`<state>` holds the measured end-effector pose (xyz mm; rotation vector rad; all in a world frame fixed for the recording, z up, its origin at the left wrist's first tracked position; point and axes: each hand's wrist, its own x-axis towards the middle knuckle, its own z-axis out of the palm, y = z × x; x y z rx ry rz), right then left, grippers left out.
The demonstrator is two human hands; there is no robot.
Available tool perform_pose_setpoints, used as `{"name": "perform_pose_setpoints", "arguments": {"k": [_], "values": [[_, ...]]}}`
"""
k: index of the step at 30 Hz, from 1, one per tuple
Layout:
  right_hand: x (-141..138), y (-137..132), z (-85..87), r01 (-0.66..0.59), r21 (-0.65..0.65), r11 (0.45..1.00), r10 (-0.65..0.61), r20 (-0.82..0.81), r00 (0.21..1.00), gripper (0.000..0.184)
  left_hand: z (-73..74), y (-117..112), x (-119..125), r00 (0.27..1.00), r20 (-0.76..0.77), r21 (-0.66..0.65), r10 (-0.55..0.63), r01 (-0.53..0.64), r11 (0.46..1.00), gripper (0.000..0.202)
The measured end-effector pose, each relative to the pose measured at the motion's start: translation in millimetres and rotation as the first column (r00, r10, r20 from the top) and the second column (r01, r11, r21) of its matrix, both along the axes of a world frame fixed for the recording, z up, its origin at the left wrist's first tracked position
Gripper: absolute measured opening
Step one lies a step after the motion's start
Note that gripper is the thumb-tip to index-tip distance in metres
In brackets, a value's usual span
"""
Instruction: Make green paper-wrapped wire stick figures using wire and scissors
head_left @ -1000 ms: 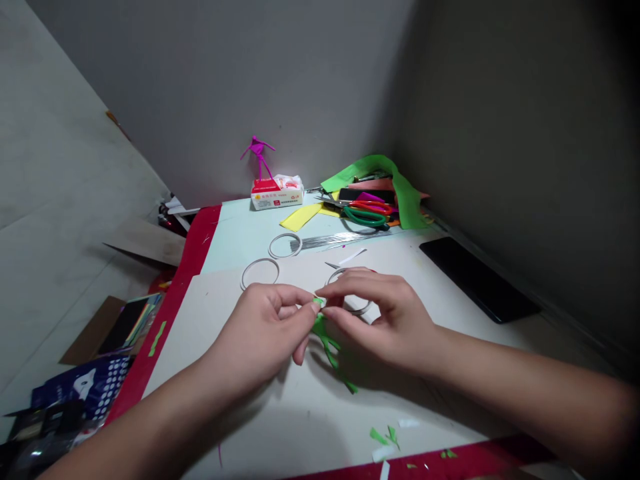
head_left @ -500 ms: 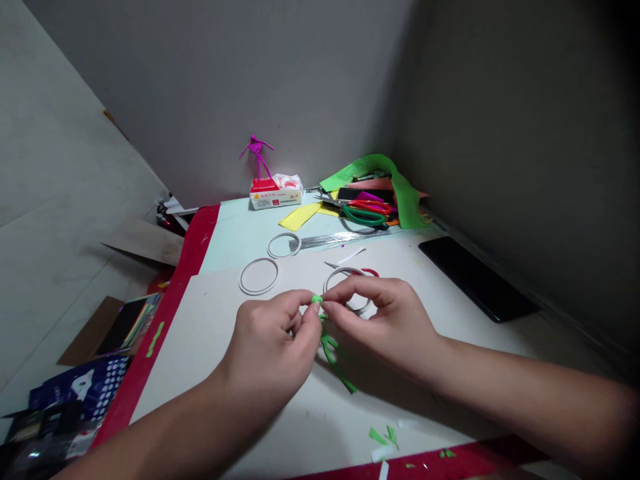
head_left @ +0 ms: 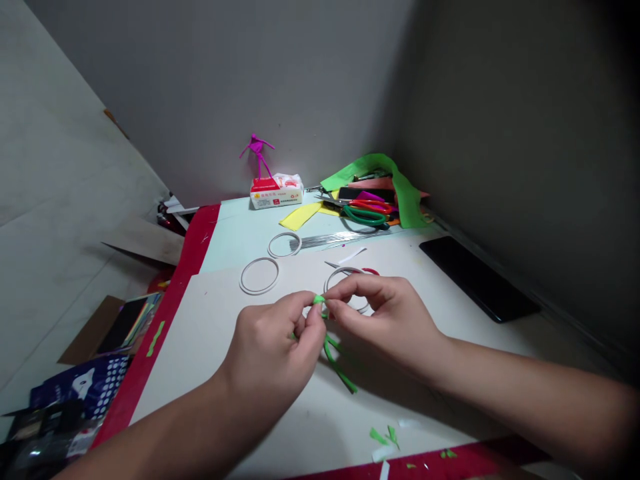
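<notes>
Between my fingertips is a small green crepe paper piece (head_left: pixel 340 373), with thin twisted strands hanging below the hands. My left hand (head_left: pixel 283 340) pinches its top bit between thumb and forefinger, the other fingers curled in. From the right, my right hand (head_left: pixel 385 313) pinches the same top bit with thumb and forefinger. Most of the piece's middle is hidden behind the left fingers. Just behind the right hand lie a white tape roll (head_left: pixel 345 270) and red-handled scissors (head_left: pixel 370 271), both partly covered.
Two more tape rolls (head_left: pixel 259 275) and thin wires (head_left: pixel 340 239) lie beyond the hands. At the back are a magenta figure (head_left: pixel 257 148) on a small box (head_left: pixel 277 193), green-handled scissors (head_left: pixel 365 215) and colored paper. A black phone (head_left: pixel 477 279) lies right; green scraps (head_left: pixel 385 437) lie in front.
Both hands keep their pinch on the green crepe paper piece and have shifted very slightly. Its hanging strands sit a little differently. Everything else looks the same.
</notes>
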<state>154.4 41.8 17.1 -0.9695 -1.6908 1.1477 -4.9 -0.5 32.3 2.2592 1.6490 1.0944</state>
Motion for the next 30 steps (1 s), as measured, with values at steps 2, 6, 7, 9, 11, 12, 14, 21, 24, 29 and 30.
{"name": "perform_pose_setpoints", "arguments": {"k": [2,6,7,9,11,12,14,21,24,29,30], "values": [[0.4,0.0,0.1,-0.005,-0.014,1.0,0.005,-0.009,1.0,0.01,0.0,-0.1,-0.2,1.0,0.014,-0.005,0.002,-0.002,1.0,0.017],[1.5,0.5,0.8,-0.018,-0.021,1.0,0.018,-0.027,0.999,0.01,2.8,0.1,0.6,0.997,0.082,-0.069,0.011,-0.005,0.998,0.018],[1.6,0.9,0.9,-0.018,-0.015,1.0,0.018,-0.024,1.0,0.01,4.7,0.2,1.0,0.993,0.112,-0.136,0.024,-0.009,0.991,0.02],[1.8,2.4,0.7,-0.01,0.003,1.0,0.01,-0.009,1.0,0.01,9.8,1.1,1.4,0.977,0.195,-0.345,0.085,-0.013,0.938,0.023],[1.9,4.5,-0.2,-0.01,0.025,1.0,0.01,0.007,1.0,0.01,16.1,3.1,0.8,0.942,0.287,-0.566,0.175,0.02,0.824,0.022],[2.1,5.6,-0.7,-0.013,0.034,0.999,0.013,0.013,1.0,0.009,19.4,4.6,0.2,0.918,0.332,-0.643,0.216,0.052,0.764,0.022],[2.9,7.3,-1.7,-0.026,0.046,0.999,0.025,0.024,0.999,0.008,25.1,8.2,-1.6,0.882,0.407,-0.704,0.238,0.137,0.696,0.019],[5.6,7.5,-0.7,-0.077,0.016,0.997,0.077,0.014,0.997,0.006,26.3,18.1,-8.1,0.772,0.591,-0.701,0.235,0.348,0.622,0.019],[4.1,9.1,-0.8,-0.104,-0.048,0.993,0.104,0.003,0.995,0.006,21.3,19.8,-10.0,0.732,0.628,-0.705,0.265,0.389,0.593,0.02],[2.2,13.2,-6.9,-0.263,-0.274,0.925,0.243,-0.107,0.964,0.008,17.5,22.5,-11.6,0.705,0.65,-0.71,0.284,0.43,0.558,0.02],[2.1,13.4,-8.0,-0.275,-0.295,0.915,0.246,-0.131,0.96,0.008,17.7,22.8,-11.5,0.705,0.648,-0.714,0.287,0.431,0.552,0.02]]}}
